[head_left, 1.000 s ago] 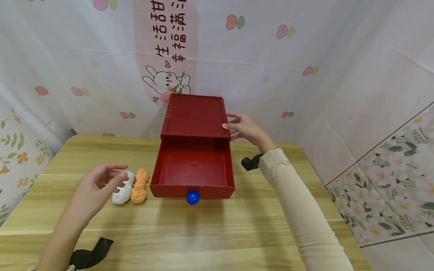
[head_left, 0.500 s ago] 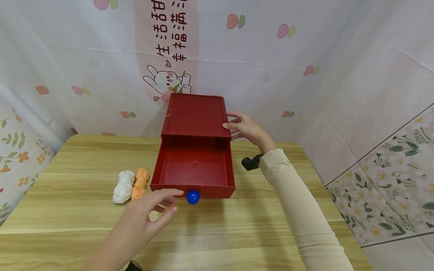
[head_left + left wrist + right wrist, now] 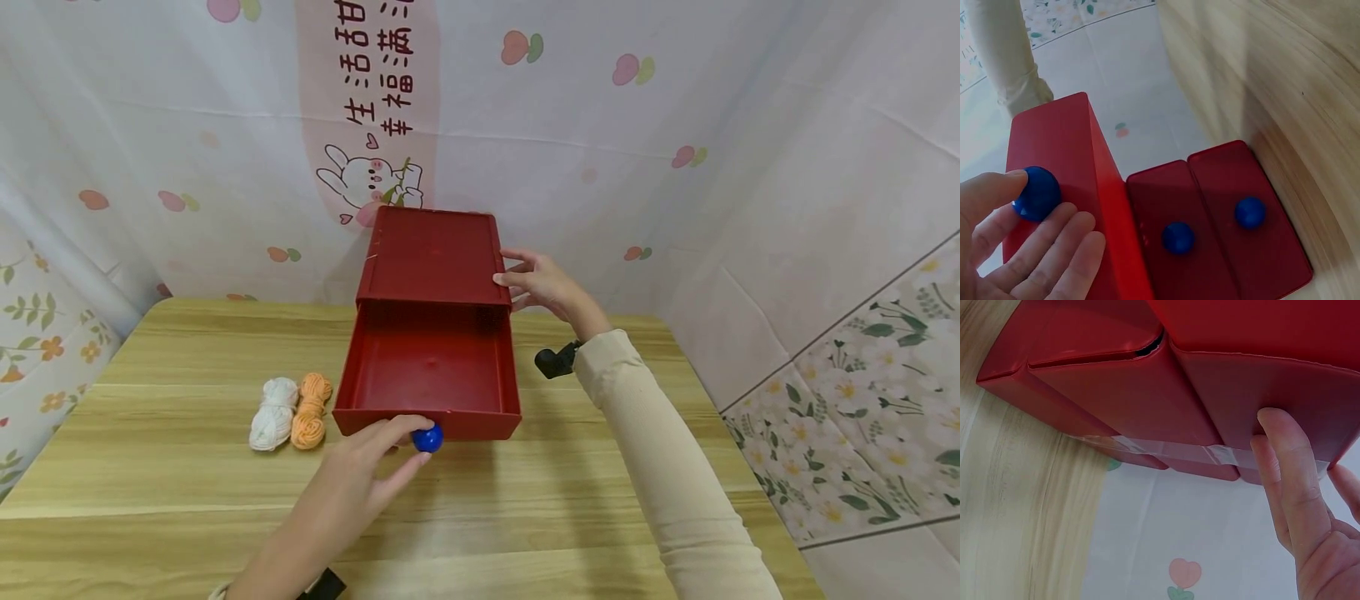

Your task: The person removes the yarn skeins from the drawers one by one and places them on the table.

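Centrally, one pulled-out drawer (image 3: 431, 358); left hand (image 3: 356, 471) pinches its blue knob (image 3: 429, 439). Right hand (image 3: 549, 287), fingers apart, rests against the red cabinet's (image 3: 435, 254) right edge. Three knobs, left-wrist view. Two yarn bundles (image 3: 309, 412), left of drawer. Tabletop (image 3: 525, 517) spans drawer front to frame bottom; its right edge slants lower right.

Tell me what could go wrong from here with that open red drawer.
The left hand pinches the round blue knob of the open drawer, so a hard pull might draw it right out or tip the drawer cabinet. The right hand touches the cabinet at its right edge, so a firm push could twist it. The orange yarn bundle lies close beside the drawer, so a moving hand might knock it.
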`<state>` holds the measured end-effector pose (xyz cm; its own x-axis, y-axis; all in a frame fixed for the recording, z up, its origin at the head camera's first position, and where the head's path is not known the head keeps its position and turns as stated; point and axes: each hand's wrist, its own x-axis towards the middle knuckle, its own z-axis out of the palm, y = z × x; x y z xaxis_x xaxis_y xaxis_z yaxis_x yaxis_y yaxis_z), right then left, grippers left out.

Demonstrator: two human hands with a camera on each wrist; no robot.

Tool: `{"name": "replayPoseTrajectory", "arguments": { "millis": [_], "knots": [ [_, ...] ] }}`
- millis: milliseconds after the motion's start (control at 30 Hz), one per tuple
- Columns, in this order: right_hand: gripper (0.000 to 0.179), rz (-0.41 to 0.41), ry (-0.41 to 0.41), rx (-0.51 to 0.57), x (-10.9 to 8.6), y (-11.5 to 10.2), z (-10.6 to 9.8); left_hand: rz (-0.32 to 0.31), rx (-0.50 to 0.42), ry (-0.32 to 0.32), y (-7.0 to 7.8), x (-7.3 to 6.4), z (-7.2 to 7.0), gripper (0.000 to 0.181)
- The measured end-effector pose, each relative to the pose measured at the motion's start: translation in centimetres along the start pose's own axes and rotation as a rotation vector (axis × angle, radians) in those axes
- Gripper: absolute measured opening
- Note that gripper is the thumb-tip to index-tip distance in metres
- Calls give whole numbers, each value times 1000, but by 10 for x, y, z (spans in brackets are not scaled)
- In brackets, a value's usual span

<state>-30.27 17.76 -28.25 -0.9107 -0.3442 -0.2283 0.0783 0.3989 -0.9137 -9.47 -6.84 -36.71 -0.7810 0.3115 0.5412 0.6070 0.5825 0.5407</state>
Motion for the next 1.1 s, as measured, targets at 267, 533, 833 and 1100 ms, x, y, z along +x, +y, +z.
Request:
{"name": "replayPoseTrajectory", "arguments": {
  "millis": [267,533,833,1100],
  "knots": [
    [63,2,14,12,0,0,0,-43,-12,-9,0,2,1,32],
    [63,-2,19,3,1,0,1,-56,-46,-6,-2,9,2,30],
    [63,-2,21,4,1,2,1,-105,-69,-10,-8,23,6,28],
    [62,0,29,3,3,3,2,-121,-65,-17,-13,35,6,28]
  ]
}}
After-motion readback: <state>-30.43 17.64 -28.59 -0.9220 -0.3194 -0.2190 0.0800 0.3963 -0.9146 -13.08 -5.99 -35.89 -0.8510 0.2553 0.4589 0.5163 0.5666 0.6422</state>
